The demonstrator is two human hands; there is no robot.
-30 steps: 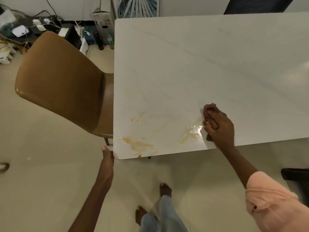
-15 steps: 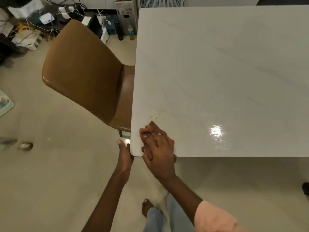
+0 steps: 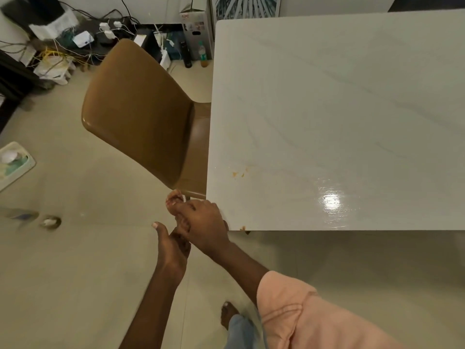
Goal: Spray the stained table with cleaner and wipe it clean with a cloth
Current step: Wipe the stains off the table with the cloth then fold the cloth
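The white marble table (image 3: 339, 109) fills the right half of the view. Small orange stain spots (image 3: 236, 173) lie near its left edge, and another orange speck (image 3: 242, 227) sits on the front edge. A wet shine (image 3: 329, 200) shows near the front. My right hand (image 3: 198, 220) lies over the table's near-left corner, its fingers reaching past the edge. My left hand (image 3: 171, 243) is just below it, palm up, touching it. No cloth or spray bottle is visible; whether anything lies under my right hand is hidden.
A brown chair (image 3: 141, 109) stands tucked against the table's left side. Cables, chargers and boxes (image 3: 83, 39) crowd the floor at the back left, with bottles (image 3: 202, 56) near the table's far corner. A tray (image 3: 12, 162) lies at far left. My foot (image 3: 229, 314) is below.
My right hand swept left along the front edge, over the wet stains, to the corner and partly off it. Those front stains are gone. My left hand moved from the corner edge to beneath the right hand.
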